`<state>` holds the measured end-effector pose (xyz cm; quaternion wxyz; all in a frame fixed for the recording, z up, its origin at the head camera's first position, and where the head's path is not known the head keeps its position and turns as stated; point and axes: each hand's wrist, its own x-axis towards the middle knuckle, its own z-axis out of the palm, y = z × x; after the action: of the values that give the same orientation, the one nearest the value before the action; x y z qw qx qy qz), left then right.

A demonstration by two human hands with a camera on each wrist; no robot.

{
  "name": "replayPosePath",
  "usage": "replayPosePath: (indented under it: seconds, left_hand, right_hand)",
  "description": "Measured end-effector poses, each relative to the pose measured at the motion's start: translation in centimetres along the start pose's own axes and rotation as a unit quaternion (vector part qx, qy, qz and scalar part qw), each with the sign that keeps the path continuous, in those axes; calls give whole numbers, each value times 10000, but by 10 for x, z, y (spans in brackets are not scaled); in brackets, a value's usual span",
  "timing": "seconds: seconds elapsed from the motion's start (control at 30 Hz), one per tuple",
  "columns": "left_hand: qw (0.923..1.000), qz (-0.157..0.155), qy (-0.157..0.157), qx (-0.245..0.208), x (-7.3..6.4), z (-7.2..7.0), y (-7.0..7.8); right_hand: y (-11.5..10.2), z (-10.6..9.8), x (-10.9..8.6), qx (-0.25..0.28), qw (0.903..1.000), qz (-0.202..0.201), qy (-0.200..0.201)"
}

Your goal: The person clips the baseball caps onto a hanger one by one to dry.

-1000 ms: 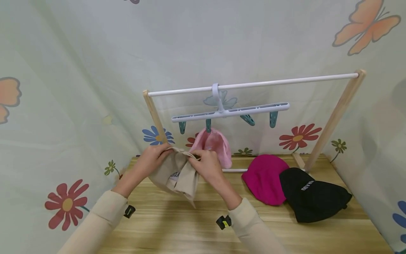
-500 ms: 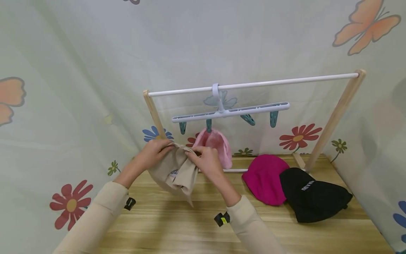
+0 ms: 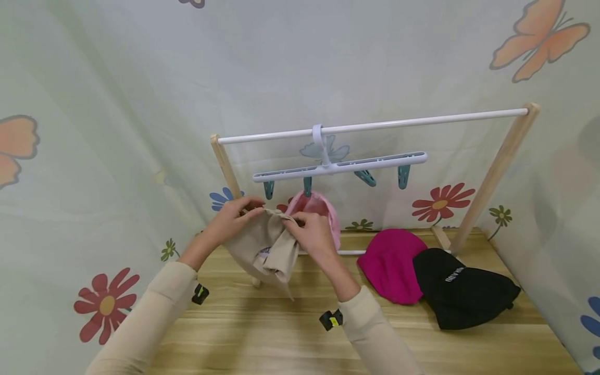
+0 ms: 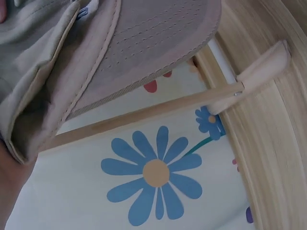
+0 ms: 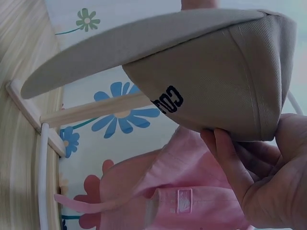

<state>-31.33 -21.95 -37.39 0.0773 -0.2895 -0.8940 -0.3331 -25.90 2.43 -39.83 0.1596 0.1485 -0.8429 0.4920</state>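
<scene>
Shifted slightly rightward and up since the earlier frame: beige baseball cap (image 3: 255, 237), left of centre, along with left hand (image 3: 233, 220) and right hand (image 3: 313, 233). Pinched at its upper edge between thumb and fingers of each (with dark lettering (image 5: 169, 99) showing from the right wrist). Hanging just behind, from a teal clip (image 3: 307, 186): pink cap (image 3: 315, 202). Lying at lower right: magenta cap (image 3: 390, 265), partly overlapped by black cap (image 3: 461, 297).

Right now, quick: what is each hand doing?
Left hand: closed, holding the beige cap by its edge.
Right hand: closed, pinching the same cap's edge.
</scene>
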Motion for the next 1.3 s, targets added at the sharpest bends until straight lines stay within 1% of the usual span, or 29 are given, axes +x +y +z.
replayPosePath:
  seconds: [0.07,0.1,0.13,0.17,0.23,0.37,0.4,0.47,0.6,0.7,0.77,0.9,1.0,1.17,1.23,1.27,1.3]
  left_hand:
    - [9982,-263,136,-522,2,0,-1]
    - [9960,-383,183,-789,3,0,-1]
    - [9931,-460,210,-1058,5,-1,-1]
    - [9896,-552,205,-1313,7,-2,2]
    - [9824,-771,139,-1694,12,-2,3]
    - [9681,-1326,5,-2125,22,-1,9]
    - [9646,-1445,4,-2206,24,0,7]
    - [9583,-1625,-15,-2351,27,1,11]
    - [9423,-1936,-63,-2731,32,8,13]
    - [9288,-2076,-14,-3070,38,13,13]
    - [9197,-2117,80,-3305,42,16,14]
    - [9001,-2172,395,-3757,50,19,16]
    - [8833,-2194,604,-4099,56,20,17]
    - [8600,-2314,861,-4466,61,24,15]
    - [8465,-2341,948,-4687,61,24,15]
    - [8385,-2340,984,-4821,61,25,16]
    - [8324,-2319,999,-4933,60,25,16]
  right_hand:
    - [2,-1,0,-65,10000,9,15]
    - [3,-1,0,-103,9999,13,14]
    - [3,-1,-1,-125,9999,12,8]
    - [4,-1,-1,-145,9999,27,-4]
    - [6,-1,-2,-220,9998,12,-24]
    - [8,-2,-3,-305,9995,-43,-64]
    - [8,-2,-3,-323,9994,-48,-78]
    - [9,-2,-4,-336,9994,-12,-116]
    - [10,-3,-4,-361,9992,66,-181]
    - [10,-4,-5,-353,9991,69,-205]
    - [11,-3,-5,-361,9991,64,-208]
    - [13,-3,-4,-366,9991,58,-207]
    - [14,-2,-4,-387,9991,50,-178]
    - [15,-2,-4,-439,9989,19,-186]
    - [15,-2,-4,-447,9988,7,-220]
    - [15,-2,-4,-442,9987,-5,-237]
    - [15,-3,-4,-445,9987,-21,-247]
